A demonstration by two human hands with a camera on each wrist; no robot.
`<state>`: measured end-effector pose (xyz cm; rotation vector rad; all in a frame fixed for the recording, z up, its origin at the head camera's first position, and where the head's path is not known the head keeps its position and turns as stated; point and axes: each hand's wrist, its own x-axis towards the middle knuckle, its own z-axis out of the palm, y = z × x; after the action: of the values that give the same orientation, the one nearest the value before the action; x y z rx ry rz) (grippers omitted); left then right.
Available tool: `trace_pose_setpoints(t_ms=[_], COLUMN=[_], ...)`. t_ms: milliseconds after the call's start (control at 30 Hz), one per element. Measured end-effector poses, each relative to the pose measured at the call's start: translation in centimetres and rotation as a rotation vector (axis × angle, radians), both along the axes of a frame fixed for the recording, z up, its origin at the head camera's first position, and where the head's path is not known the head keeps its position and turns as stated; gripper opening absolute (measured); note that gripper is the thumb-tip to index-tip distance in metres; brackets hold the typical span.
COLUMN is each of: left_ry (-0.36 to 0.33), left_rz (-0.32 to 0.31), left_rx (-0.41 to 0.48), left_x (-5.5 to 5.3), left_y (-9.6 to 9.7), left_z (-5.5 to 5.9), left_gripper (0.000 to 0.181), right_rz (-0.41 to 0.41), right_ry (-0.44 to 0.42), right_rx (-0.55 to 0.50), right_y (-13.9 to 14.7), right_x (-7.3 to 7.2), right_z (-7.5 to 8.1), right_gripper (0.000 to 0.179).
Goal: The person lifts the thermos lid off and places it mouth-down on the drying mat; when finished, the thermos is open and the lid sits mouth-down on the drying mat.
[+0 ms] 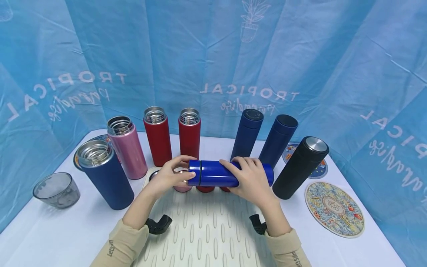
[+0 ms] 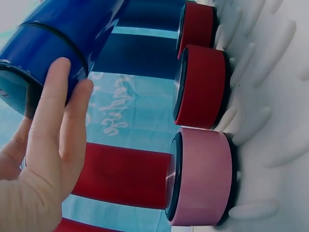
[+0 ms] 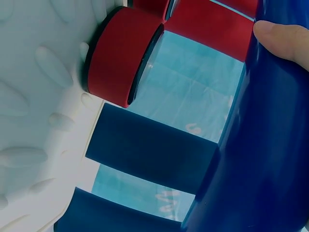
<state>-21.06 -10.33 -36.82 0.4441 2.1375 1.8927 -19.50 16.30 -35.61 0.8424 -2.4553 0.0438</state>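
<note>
A person's two hands are holding a glossy blue bottle (image 1: 213, 173) sideways above the far end of a white ribbed tray (image 1: 200, 226), the left hand (image 1: 168, 178) grasping its left end beyond a dark ring, the right hand (image 1: 250, 181) gripping its body. "TROPICAL Paradise" is running in mirrored lettering across a blue curtain (image 1: 207, 33) behind them. Lettering is also showing on both beige sleeves (image 1: 125, 241); the right one appears to be reading "Let's slim". Below the bottle, a pink cap (image 2: 203, 176) and red caps (image 2: 203, 87) are resting on the tray. Uncapped bottles are standing to the left and far side: dark blue (image 1: 108, 181), pink (image 1: 128, 152) and two red (image 1: 158, 142). Two capped navy bottles (image 1: 247, 135) and a black bottle (image 1: 295, 172) are standing right, near a patterned round mat (image 1: 334, 208) whose central mark is too small to read.
</note>
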Motion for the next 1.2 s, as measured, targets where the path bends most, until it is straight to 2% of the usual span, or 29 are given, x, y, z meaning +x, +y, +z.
trace_pose_setpoints(t_ms=[200,333,433,600,667,767,967,1200], left_ry=[-0.069,-0.093,-0.070,0.053,0.102,0.134,0.122,0.111], left_rz=[0.040,0.012,-0.043,-0.118,-0.128,-0.123,-0.098,-0.087], left_rx=[-0.069,-0.057,-0.036,-0.025,-0.017,0.012,0.010,-0.046], left_x=[0.1,0.2,0.3,0.5,0.5,0.3,0.0,0.2], left_y=[0.3,0.3,0.1,-0.4,-0.4,-0.5,-0.5,-0.7], left_z=[0.0,0.0,0.1,0.4,0.5,0.6,0.7,0.6], left_gripper=[0.050,0.054,0.061,0.078,0.076,0.068,0.062,0.061], right_rz=[0.004,0.000,-0.015,-0.039,-0.043,-0.048,-0.048,-0.036], right_ry=[0.023,0.015,0.003,-0.005,-0.012,-0.025,-0.034,-0.046], right_rx=[0.014,0.020,0.020,0.016,0.014,0.007,-0.003,0.003], right_y=[-0.1,-0.1,0.0,0.3,0.3,0.3,0.3,0.3], right_x=[0.0,0.1,0.1,0.1,0.1,0.0,-0.1,0.0], right_z=[0.0,0.1,0.1,0.1,0.1,0.2,0.4,0.3], right_gripper=[0.081,0.081,0.081,0.082,0.082,0.083,0.082,0.082])
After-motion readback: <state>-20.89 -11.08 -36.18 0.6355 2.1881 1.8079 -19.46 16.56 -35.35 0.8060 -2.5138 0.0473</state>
